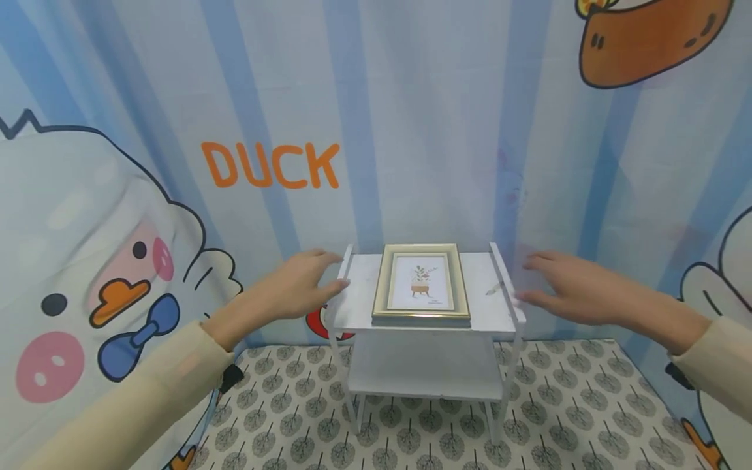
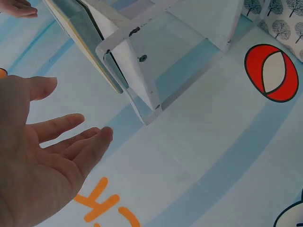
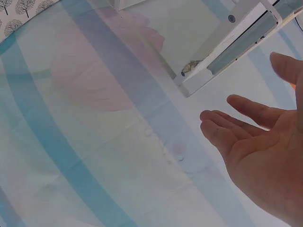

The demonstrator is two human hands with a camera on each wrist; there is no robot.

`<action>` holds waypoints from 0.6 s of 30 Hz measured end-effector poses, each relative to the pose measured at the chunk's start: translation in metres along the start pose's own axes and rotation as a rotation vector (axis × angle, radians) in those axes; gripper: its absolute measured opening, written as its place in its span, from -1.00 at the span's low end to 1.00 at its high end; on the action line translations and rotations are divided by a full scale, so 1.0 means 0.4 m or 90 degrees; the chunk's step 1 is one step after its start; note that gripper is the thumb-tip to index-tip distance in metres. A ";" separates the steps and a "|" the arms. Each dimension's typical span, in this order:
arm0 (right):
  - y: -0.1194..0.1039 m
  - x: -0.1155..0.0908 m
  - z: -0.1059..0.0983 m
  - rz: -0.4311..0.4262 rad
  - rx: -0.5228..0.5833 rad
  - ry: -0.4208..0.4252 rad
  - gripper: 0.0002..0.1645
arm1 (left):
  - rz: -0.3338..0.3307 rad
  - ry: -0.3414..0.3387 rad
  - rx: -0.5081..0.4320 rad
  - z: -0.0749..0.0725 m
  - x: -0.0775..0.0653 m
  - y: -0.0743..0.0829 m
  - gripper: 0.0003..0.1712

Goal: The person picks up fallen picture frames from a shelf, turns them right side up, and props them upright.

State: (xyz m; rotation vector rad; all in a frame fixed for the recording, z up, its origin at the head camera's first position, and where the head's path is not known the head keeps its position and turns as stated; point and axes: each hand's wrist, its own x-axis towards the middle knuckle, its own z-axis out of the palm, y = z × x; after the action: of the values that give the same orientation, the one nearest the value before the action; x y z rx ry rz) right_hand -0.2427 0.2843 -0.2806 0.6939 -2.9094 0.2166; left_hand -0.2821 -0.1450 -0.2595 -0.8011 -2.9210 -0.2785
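Observation:
A gold-edged picture frame (image 1: 421, 281) with a potted-plant print lies face up on the top of a small white two-tier stand (image 1: 423, 375). In the head view my left hand (image 1: 296, 284) is held out at the stand's left side rail, fingers and thumb spread and relaxed. My right hand (image 1: 572, 287) hovers just beyond the right rail in much the same pose. Both wrist views show bare palms: the left hand (image 2: 57, 151) has a gap to the stand's side, and so does the right hand (image 3: 260, 146). Neither holds anything.
Behind the stand hangs a blue-striped curtain (image 1: 423, 130) with cartoon ducks and orange DUCK lettering (image 1: 270, 165). A tree-patterned cloth (image 1: 282, 405) covers the surface beneath the stand's legs. The stand's lower shelf sits under the top.

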 end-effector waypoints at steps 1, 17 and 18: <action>-0.007 0.007 -0.001 0.001 0.006 -0.008 -0.10 | 0.005 -0.010 0.002 0.000 0.010 0.006 -0.33; -0.081 0.110 0.022 0.003 0.032 -0.113 0.26 | 0.000 -0.153 -0.003 0.015 0.132 0.050 -0.22; -0.084 0.116 0.023 0.005 0.030 -0.122 0.25 | 0.001 -0.162 -0.005 0.017 0.138 0.051 -0.21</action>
State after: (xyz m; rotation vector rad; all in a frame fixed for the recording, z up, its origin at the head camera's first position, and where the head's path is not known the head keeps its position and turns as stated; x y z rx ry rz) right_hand -0.2692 0.2328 -0.2780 0.7487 -3.0986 0.2328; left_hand -0.3191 -0.0990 -0.2551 -0.9025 -3.1548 -0.2023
